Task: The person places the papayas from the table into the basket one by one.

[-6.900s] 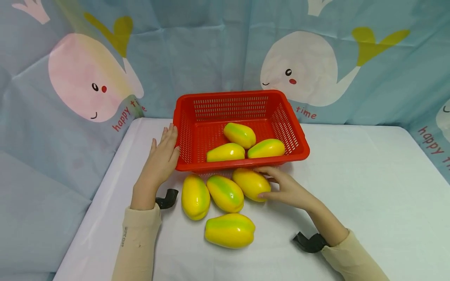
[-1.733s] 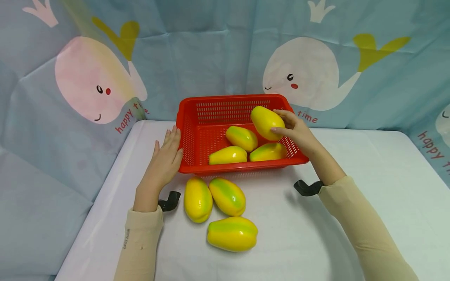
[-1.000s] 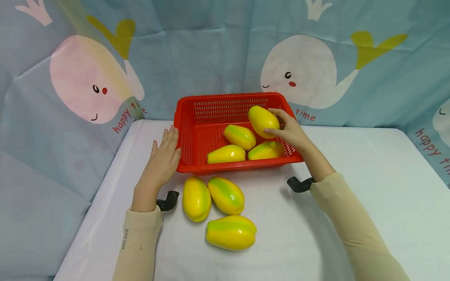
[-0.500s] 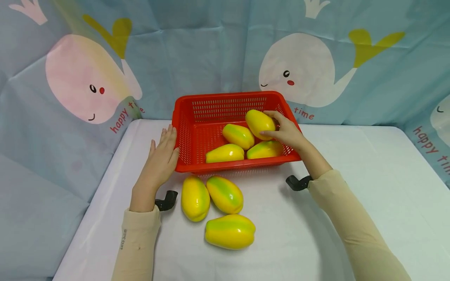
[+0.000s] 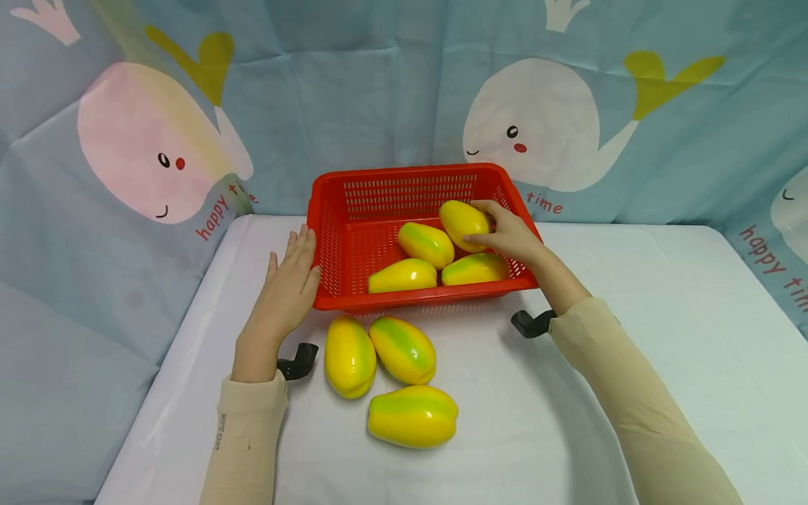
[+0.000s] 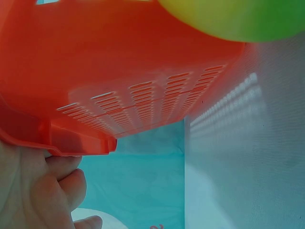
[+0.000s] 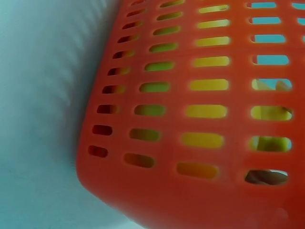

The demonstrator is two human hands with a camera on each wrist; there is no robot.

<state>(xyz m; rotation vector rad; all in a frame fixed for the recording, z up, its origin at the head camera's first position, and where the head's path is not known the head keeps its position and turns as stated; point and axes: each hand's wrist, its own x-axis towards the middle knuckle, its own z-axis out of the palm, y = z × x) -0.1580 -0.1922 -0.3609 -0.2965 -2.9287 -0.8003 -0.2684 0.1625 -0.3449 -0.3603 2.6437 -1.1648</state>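
Note:
In the head view my right hand (image 5: 508, 235) holds a shiny yellow papaya (image 5: 463, 226) low inside the red plastic basket (image 5: 429, 300), at its right side. Three more papayas lie in the basket, among them one (image 5: 426, 244) just left of the held one. My left hand (image 5: 287, 284) lies with straight fingers along the basket's left rim; the left wrist view shows its fingers (image 6: 66, 183) under the rim's edge. From the right wrist, the basket's slotted wall (image 7: 176, 191) hides most of the right hand, and yellow fruit shows through the slots.
Three papayas lie on the white tablecloth in front of the basket: one upright at left (image 5: 350, 358), one beside it (image 5: 404, 351), one lying crosswise nearer (image 5: 413, 416). A blue whale-print curtain (image 5: 366, 105) hangs behind. Black wrist mounts (image 5: 299, 361) stick out at both wrists.
My right hand took a papaya from the table in front of the basket, carried it over the rim, and has since lowered it among the others. My left hand has stayed at the rim.

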